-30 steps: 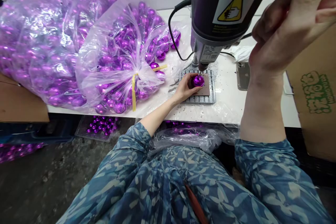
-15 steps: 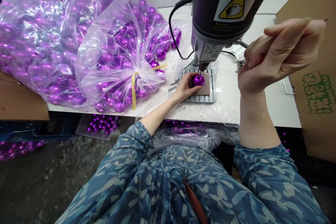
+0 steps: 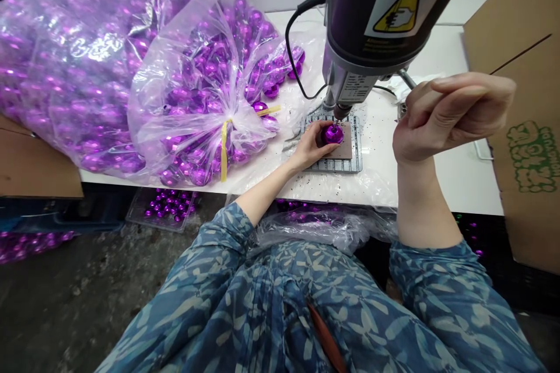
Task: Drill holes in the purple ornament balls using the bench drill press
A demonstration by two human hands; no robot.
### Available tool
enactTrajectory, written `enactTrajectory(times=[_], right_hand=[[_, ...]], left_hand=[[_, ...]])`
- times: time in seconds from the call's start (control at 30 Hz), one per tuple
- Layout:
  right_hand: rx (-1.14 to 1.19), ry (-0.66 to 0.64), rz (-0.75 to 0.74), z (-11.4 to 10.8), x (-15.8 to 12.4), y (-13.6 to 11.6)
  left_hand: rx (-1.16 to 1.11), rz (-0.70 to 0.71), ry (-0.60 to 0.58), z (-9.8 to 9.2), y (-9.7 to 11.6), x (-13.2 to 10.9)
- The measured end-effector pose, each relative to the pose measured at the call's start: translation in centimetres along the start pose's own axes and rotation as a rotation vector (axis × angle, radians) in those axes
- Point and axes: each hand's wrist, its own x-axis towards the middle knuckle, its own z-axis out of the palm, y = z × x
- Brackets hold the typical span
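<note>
My left hand (image 3: 311, 148) grips a shiny purple ball (image 3: 332, 133) on a brown pad (image 3: 344, 148) lying on a metal grid plate (image 3: 355, 158). The drill tip (image 3: 339, 112) of the dark bench drill (image 3: 385, 11) touches the top of the ball. My right hand (image 3: 446, 113) is closed around the drill's lever (image 3: 406, 78), at about the height of the drill tip, to the right of the machine.
Two clear plastic bags full of purple balls (image 3: 205, 93) (image 3: 74, 52) lie on the white table (image 3: 446, 178) at the left. A cardboard box (image 3: 525, 128) stands at the right. A tray of purple balls (image 3: 168, 207) sits on the floor below. A black cable (image 3: 297, 64) loops behind the drill.
My right hand has pulled the lever downward from beside the drill head to table-side height. The drill tip has come down onto the ball. My left hand has stayed put.
</note>
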Motion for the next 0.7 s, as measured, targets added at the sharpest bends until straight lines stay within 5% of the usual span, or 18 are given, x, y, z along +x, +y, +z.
enactTrajectory(times=[0.4, 0.57, 0.7], right_hand=[[-0.008, -0.047, -0.025, -1.5, -1.5, 0.4], [-0.020, -0.020, 0.115, 2.1, 2.2, -1.9], [-0.056, -0.030, 0.280, 4.6, 6.5, -1.0]], left_hand=[[0.006, -0.001, 0.006, 0.0, 0.1, 0.0], [0.005, -0.026, 0.013, 0.1, 0.1, 0.1], [0.049, -0.056, 0.120, 0.4, 1.0, -0.8]])
